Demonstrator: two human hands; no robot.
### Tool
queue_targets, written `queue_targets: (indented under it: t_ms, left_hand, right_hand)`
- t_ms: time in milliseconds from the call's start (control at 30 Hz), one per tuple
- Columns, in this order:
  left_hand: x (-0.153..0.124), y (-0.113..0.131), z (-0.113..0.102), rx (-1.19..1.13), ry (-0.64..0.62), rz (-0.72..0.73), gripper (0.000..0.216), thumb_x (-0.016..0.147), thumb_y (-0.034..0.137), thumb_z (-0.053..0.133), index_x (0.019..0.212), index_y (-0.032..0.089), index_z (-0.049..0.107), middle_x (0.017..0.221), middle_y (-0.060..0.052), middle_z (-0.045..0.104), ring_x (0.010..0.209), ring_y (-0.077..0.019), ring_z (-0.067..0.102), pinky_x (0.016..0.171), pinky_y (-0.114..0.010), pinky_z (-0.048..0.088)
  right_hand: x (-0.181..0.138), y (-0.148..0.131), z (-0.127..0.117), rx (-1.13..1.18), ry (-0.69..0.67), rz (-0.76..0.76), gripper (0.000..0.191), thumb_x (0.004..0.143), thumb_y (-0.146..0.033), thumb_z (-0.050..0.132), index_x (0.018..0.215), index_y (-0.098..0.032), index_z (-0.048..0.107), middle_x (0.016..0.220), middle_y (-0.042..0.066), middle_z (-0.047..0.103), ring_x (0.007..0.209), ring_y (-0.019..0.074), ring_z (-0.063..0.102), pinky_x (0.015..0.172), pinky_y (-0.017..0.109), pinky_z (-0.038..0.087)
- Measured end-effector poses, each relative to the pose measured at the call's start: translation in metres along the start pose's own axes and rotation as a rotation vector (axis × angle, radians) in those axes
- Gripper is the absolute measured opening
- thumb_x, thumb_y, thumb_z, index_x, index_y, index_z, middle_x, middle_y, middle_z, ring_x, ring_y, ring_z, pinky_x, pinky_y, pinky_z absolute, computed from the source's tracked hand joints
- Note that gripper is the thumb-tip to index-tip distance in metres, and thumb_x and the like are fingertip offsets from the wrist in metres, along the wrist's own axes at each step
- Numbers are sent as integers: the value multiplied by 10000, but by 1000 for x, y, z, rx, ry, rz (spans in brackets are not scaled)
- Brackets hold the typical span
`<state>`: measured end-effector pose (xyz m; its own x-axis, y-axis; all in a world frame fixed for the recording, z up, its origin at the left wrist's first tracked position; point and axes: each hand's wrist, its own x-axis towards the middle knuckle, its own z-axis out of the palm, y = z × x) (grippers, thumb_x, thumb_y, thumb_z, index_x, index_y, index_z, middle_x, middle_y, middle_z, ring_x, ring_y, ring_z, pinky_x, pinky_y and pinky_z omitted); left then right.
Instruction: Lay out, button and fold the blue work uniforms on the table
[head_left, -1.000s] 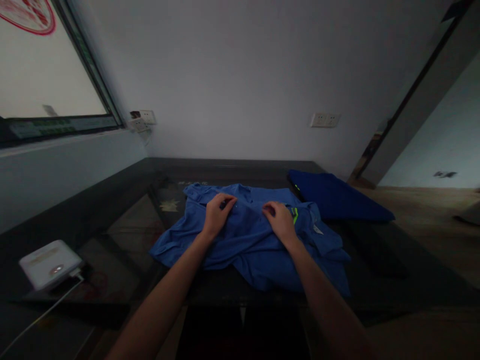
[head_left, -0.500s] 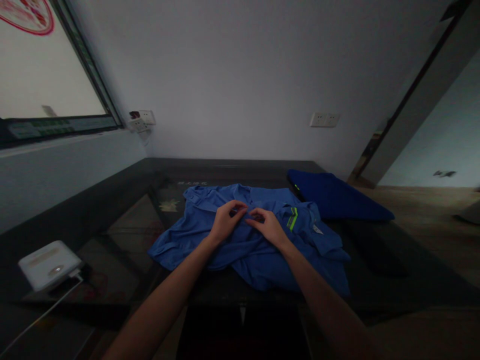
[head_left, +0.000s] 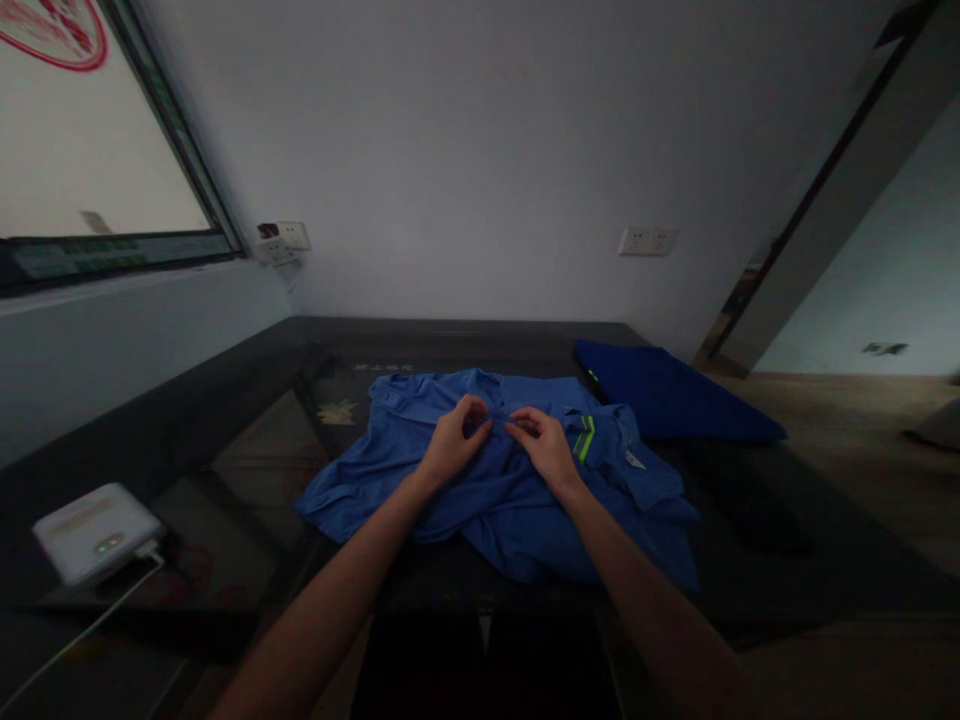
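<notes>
Pinching the shirt [head_left: 495,510] at its middle, your left grip [head_left: 454,442] and right grip [head_left: 544,447] are both closed on cloth, fingertips almost meeting; it lies crumpled on the desk [head_left: 420,345], spread left to right.

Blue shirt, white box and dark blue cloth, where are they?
blue shirt [head_left: 495,500]: head view, crumpled front cloth between the arms.
white box [head_left: 90,530]: head view, its top face.
dark blue cloth [head_left: 675,395]: head view, its middle.
</notes>
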<state>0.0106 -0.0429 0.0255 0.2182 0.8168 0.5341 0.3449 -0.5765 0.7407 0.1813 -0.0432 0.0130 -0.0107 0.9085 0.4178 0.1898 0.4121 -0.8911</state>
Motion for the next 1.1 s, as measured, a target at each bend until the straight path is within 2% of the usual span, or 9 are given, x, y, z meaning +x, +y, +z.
queue_targets:
  t_ms: [100, 300, 567, 833, 1100]
  left_hand:
    - [-1, 0, 0, 83, -24, 69, 104, 819, 211, 561, 920, 190, 577, 942, -46, 636, 899, -173, 613, 806, -301, 503]
    - [1, -3, 1, 96, -13, 77, 120, 816, 223, 582, 929, 189, 598, 943, -47, 631, 885, -171, 605, 784, -302, 516]
    - [1, -3, 0, 70, -58, 12, 102, 821, 247, 574, 901, 184, 568, 931, -40, 623, 886, -168, 591, 800, -299, 498]
    - [2, -6, 1, 58, -95, -49, 91, 817, 272, 573, 816, 181, 568, 855, -31, 623, 822, -164, 592, 739, -265, 484]
    - [3, -5, 1, 31, -92, -51, 105, 829, 271, 541, 796, 174, 562, 816, -24, 609, 790, -157, 582, 706, -248, 465]
  right_hand:
    - [-1, -2, 0, -12, -7, -1, 190, 704, -341, 661, 805, -181, 642, 730, 32, 656, 699, 192, 616, 655, 293, 473]
    - [-2, -5, 1, -36, -6, -16, 194, 714, -343, 655, 810, -176, 634, 710, 29, 649, 687, 191, 613, 642, 286, 462]
    - [-5, -10, 2, -88, -9, -52, 170, 747, -322, 630, 828, -173, 639, 738, 41, 663, 714, 197, 621, 675, 296, 465]
    - [-6, -12, 2, -146, -13, -81, 148, 766, -322, 607, 812, -183, 634, 730, 36, 663, 704, 192, 615, 675, 297, 462]
    - [-6, -10, 5, -150, -4, -95, 143, 758, -303, 604, 801, -169, 633, 723, 37, 654, 705, 188, 605, 684, 297, 456]
